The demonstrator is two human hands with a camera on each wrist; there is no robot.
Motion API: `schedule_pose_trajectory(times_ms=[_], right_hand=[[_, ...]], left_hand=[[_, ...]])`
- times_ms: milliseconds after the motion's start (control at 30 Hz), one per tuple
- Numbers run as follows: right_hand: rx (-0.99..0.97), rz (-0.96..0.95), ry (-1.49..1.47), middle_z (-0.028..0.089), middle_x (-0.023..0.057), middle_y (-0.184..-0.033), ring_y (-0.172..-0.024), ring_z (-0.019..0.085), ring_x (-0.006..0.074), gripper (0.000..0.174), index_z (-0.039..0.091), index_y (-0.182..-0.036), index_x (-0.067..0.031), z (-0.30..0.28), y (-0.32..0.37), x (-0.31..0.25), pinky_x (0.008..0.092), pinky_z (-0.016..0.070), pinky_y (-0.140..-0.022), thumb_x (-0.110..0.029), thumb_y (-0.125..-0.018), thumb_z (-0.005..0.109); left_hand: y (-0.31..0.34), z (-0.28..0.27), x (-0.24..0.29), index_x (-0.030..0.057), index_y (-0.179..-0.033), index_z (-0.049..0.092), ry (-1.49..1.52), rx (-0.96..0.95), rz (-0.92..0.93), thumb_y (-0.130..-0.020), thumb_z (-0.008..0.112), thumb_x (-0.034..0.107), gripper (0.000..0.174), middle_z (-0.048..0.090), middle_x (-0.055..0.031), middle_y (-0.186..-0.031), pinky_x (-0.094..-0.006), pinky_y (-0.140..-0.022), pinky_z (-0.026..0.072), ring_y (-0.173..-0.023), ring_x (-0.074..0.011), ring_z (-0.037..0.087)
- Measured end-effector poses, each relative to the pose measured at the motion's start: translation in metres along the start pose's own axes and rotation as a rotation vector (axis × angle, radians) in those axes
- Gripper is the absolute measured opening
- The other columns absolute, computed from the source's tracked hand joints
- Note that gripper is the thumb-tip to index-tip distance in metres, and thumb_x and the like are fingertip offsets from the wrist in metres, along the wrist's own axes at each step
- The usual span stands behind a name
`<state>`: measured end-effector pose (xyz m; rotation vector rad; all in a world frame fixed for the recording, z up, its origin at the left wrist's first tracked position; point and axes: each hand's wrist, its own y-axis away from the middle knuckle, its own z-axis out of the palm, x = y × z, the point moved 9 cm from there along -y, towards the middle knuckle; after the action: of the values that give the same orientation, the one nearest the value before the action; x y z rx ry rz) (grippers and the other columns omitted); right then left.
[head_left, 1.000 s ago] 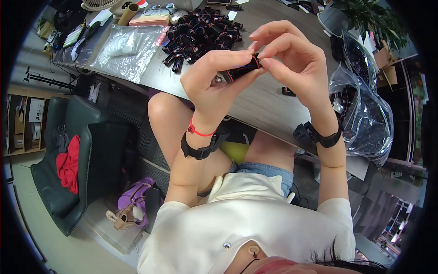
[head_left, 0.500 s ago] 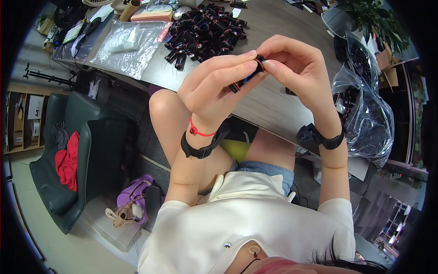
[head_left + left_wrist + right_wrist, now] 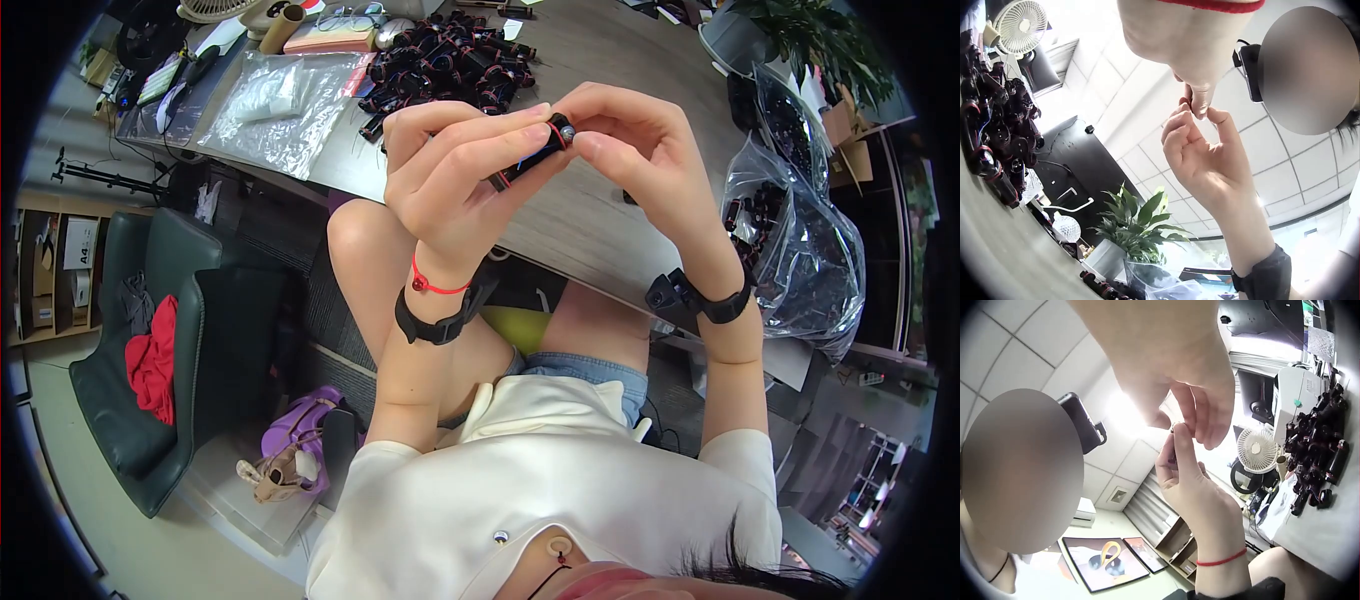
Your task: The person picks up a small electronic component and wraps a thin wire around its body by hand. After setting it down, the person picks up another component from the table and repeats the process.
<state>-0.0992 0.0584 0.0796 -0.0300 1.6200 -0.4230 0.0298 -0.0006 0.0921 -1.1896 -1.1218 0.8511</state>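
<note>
A small black cylinder with red rings (image 3: 528,160) is held up above the desk edge between both hands. My left hand (image 3: 462,172) grips its body with curled fingers. My right hand (image 3: 622,140) pinches its metal-tipped far end between thumb and fingertips. In the right wrist view the cylinder's end (image 3: 1172,434) shows between the two hands. The left wrist view shows only the fingertips of both hands meeting; the cylinder is hidden there.
A heap of similar black cylinders (image 3: 445,62) lies on the grey desk (image 3: 590,235), with a flat clear bag (image 3: 275,100) to its left. Clear bags holding more cylinders (image 3: 800,240) sit at the right edge. One loose cylinder (image 3: 628,198) lies near the right hand. A dark armchair (image 3: 160,350) stands at the left.
Both hands have risen slightly with the cylinder, and its right end now tilts up so the metal tip shows. The grips are the same.
</note>
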Motion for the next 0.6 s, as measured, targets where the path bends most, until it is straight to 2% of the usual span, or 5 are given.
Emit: schedule_pose_trajectory(times_ms=[233,333,467,600], right_hand=[[0.008,0.007,0.058,0.060,0.0056,-0.095,-0.088,0.058,0.0114,0.019,0.062,-0.101,0.0060,-0.0022,0.0010,0.0002,0.0235,0.0465,-0.080,-0.002,-0.084,0.057],[0.036,0.003,0.032,0.065,0.0045,-0.088,-0.084,0.062,0.0102,0.019,0.065,-0.100,0.0049,-0.0043,0.0006,-0.0011,0.0261,0.0503,-0.078,-0.005,-0.084,0.061],[0.000,0.017,0.077,0.061,0.0055,-0.093,-0.087,0.058,0.0111,0.020,0.062,-0.100,0.0059,-0.0028,0.0018,-0.0009,0.0229,0.0464,-0.077,-0.003,-0.084,0.057],[0.038,0.006,0.094,0.061,0.0055,-0.094,-0.087,0.058,0.0109,0.019,0.063,-0.099,0.0055,-0.0051,0.0026,0.0005,0.0228,0.0465,-0.077,-0.005,-0.084,0.057]], left_hand=[[0.0013,0.0031,0.0025,0.0160,-0.087,0.069,-0.001,-0.019,0.014,-0.058,0.086,0.017,0.034,0.072,0.0042,-0.085,-0.0243,-0.067,0.0371,-0.072,-0.0124,0.056],[0.0005,0.0024,0.0028,0.0166,-0.087,0.069,0.000,-0.017,0.009,-0.058,0.086,0.018,0.033,0.072,0.0046,-0.086,-0.0244,-0.067,0.0365,-0.072,-0.0121,0.056],[-0.0010,0.0015,0.0023,0.0177,-0.086,0.070,0.002,-0.018,0.006,-0.058,0.085,0.018,0.032,0.072,0.0054,-0.086,-0.0244,-0.067,0.0357,-0.072,-0.0118,0.056],[-0.0008,0.0022,0.0033,0.0186,-0.086,0.070,-0.026,-0.037,0.021,-0.059,0.085,0.019,0.031,0.072,0.0063,-0.086,-0.0247,-0.068,0.0351,-0.072,-0.0116,0.056]])
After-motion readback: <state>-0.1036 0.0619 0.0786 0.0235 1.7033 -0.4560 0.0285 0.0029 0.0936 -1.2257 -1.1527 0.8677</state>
